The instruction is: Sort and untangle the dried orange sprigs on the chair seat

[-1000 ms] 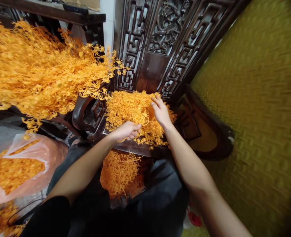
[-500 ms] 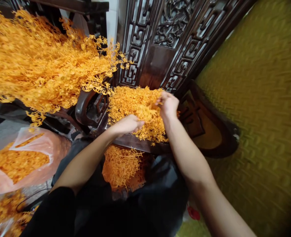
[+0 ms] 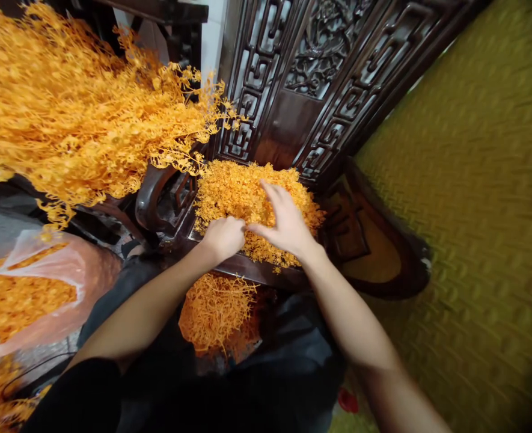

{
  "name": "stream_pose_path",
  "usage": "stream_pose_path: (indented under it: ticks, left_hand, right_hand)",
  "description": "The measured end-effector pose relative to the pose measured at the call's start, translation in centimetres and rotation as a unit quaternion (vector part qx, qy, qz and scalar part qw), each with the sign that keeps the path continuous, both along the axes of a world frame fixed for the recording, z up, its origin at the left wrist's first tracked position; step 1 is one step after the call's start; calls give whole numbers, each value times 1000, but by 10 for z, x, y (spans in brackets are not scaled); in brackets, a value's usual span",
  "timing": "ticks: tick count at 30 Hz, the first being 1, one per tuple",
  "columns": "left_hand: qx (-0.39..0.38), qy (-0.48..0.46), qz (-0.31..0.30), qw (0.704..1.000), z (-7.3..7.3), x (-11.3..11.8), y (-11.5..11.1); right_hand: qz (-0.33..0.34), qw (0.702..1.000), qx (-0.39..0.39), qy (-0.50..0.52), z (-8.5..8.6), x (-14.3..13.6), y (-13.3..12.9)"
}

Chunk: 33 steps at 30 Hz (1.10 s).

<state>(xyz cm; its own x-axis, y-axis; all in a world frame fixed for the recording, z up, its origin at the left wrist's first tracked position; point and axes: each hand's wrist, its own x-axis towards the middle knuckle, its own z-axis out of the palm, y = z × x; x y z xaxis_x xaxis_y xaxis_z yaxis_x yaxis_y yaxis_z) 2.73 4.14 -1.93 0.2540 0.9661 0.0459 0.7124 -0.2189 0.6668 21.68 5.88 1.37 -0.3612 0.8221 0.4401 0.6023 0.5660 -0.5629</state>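
Note:
A heap of small orange-yellow plastic-looking flower pieces (image 3: 229,186) covers the seat of a dark carved wooden chair (image 3: 288,120). Over the heap's front left part, my left hand (image 3: 225,239) is closed with its knuckles up; what it grips is hidden. My right hand (image 3: 284,222) is just to its right, fingers and thumb spread above the heap, holding nothing that shows. Its thumb tip comes close to the left fist. Below the seat edge, between my legs, sits a bundle of bare orange stems (image 3: 216,310).
A big mass of orange branching sprigs (image 3: 89,120) lies at the upper left, beyond the curved armrest (image 3: 151,198). An open translucent bag (image 3: 97,270) of orange pieces stands at lower left. On the right is a yellow-green patterned surface (image 3: 482,210).
The yellow cluster between my hands no longer shows. My right hand has opened and moved left and down toward my left hand, which has shifted slightly left. The view has shifted a little.

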Motion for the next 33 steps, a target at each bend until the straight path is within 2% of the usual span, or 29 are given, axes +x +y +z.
stream_pose_path:
  ticks: [4, 7, 9, 11, 13, 15, 16, 18, 21, 24, 26, 27, 29, 31, 33]
  left_hand:
    - [38, 60, -1, 997, -3, 4, 0]
    - [45, 101, -16, 994, 1, 11, -4]
    - [39, 74, -30, 996, 4, 16, -10]
    - [10, 30, -49, 998, 6, 18, -18]
    - [-33, 7, -79, 996, 6, 13, -26]
    - [-56, 18, -98, 993, 4, 4, -30]
    - [-57, 29, -97, 993, 3, -1, -30]
    - [-52, 55, -88, 993, 3, -10, -27]
    - [-36, 53, -91, 994, 2, -14, -20]
    - [-2, -11, -93, 996, 0, -11, -19]
    - [9, -40, -98, 994, -1, -8, -19]
    - [12, -46, -102, 994, -1, -7, -19]
    - [20, -47, -98, 994, 3, -3, -18]
    - [25, -19, -75, 997, 9, -1, -16]
    - [13, 38, -71, 997, 16, 0, -16]
  right_hand:
    - [50, 992, -47, -107, -2, -7, -3]
    - [77, 990, -45, -107, -7, 2, 9]
    - [61, 994, -40, -84, -8, 13, 22]
    - [-2, 999, -40, -28, -8, 32, 38]
    - [-118, 989, -35, 77, -9, 58, 55]
    - [-248, 945, -28, 213, -15, 83, 66]
    - [-267, 925, -49, 266, -19, 90, 68]
    - [-224, 904, -146, 334, -31, 92, 63]
    - [-89, 879, -287, 370, -42, 65, 46]
    - [-40, 858, -374, 351, -38, 35, 33]
    - [-24, 862, -415, 290, -31, 24, 29]
    - [-15, 875, -413, 254, -29, 22, 28]
    - [-11, 911, -358, 203, -26, 18, 29]
    - [-52, 935, -280, 213, -25, 18, 37]
    - [-115, 915, -251, 295, -22, 23, 51]
